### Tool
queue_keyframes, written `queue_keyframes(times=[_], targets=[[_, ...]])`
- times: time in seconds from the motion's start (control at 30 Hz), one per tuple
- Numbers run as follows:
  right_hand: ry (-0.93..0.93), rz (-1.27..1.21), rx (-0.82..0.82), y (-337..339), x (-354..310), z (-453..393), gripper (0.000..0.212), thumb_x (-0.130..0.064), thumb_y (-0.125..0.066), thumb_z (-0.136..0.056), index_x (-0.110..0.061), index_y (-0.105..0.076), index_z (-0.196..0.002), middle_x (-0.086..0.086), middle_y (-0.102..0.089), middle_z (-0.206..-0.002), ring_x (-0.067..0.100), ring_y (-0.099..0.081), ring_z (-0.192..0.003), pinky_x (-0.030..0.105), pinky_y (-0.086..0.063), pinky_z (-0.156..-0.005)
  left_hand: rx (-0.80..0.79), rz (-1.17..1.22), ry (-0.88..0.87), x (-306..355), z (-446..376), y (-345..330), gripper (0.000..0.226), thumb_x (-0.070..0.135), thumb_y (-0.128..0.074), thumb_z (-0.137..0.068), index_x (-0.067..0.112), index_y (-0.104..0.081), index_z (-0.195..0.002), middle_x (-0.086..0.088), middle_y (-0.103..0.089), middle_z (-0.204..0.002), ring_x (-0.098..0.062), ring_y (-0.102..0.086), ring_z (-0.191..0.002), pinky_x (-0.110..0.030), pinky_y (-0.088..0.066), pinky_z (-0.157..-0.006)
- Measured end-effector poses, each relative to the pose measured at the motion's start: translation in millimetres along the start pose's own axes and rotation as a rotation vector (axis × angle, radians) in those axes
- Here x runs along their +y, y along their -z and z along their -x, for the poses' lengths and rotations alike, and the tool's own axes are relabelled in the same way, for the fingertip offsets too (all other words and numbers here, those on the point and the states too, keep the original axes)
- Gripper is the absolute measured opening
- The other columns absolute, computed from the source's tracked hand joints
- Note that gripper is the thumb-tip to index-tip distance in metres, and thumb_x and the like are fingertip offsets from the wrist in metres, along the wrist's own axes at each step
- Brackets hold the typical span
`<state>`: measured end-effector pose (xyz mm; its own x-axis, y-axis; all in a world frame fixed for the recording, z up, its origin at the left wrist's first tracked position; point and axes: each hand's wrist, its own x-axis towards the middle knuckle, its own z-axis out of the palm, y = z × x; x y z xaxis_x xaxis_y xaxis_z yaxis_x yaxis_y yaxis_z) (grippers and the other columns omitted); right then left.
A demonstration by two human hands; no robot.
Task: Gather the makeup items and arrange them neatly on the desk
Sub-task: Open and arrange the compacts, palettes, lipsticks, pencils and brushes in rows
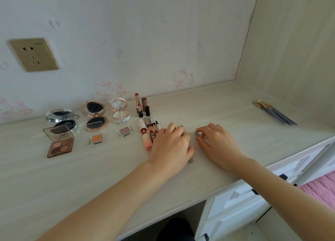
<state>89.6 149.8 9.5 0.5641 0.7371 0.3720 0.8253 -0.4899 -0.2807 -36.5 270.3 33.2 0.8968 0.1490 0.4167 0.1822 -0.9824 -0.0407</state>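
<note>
The right hand (215, 142) pinches the top of a grey pencil (196, 133) running toward the desk's (235, 104) front edge, beside the curled left hand (172, 142), whose grip is hidden.

Both forearms are bare to the hands (190, 142), with no sleeves, rings or watch.

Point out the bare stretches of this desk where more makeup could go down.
Bare desk runs from the right hand across to the brushes at the far right. The near edge, in front of the eyeshadow palette, is also free. It is crowded from the compacts to the lip tubes by the left hand.
</note>
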Motion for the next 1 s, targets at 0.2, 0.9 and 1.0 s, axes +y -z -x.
queue_keyframes(times=[0.2, 0.9, 1.0], targets=[[0.087, 0.014, 0.002, -3.0, 3.6, 5.3, 0.028, -0.020, -0.056, -0.092, -0.016, -0.063, -0.118, 0.002, -0.062, -0.109, 0.029, -0.054, -0.096, 0.041, -0.049, -0.082, -0.131, 0.165, -0.089, -8.7, 26.4, 2.0, 0.049, 0.047, -0.047, -0.093, 0.018, -0.055, -0.132, 0.005, -0.049, -0.139, -0.017, -0.033, -0.134, -0.031, -0.022, -0.111], [0.186, -0.158, -0.087, -22.7, -26.6, -38.4, 0.028, -0.007, -0.058, -0.087, -0.013, -0.065, -0.114, 0.007, -0.063, -0.107, 0.027, -0.056, -0.099, 0.030, -0.045, -0.086, -0.091, 0.177, -0.096, -29.3, 18.4, -10.8, 0.042, 0.034, -0.033, -0.086, 0.014, -0.070, -0.093, 0.001, -0.069, -0.097, -0.016, -0.059, -0.102, -0.026, -0.029, -0.095], [0.208, -0.167, -0.106, -24.1, -29.0, -44.2, 0.026, -0.006, -0.058, -0.087, -0.011, -0.065, -0.112, 0.008, -0.063, -0.106, 0.026, -0.058, -0.098, 0.025, -0.042, -0.086, -0.067, 0.191, -0.076, -31.2, 18.7, -9.4, 0.020, 0.024, -0.054, -0.085, 0.013, -0.070, -0.088, 0.000, -0.069, -0.095, -0.017, -0.062, -0.095, -0.028, -0.025, -0.093]])
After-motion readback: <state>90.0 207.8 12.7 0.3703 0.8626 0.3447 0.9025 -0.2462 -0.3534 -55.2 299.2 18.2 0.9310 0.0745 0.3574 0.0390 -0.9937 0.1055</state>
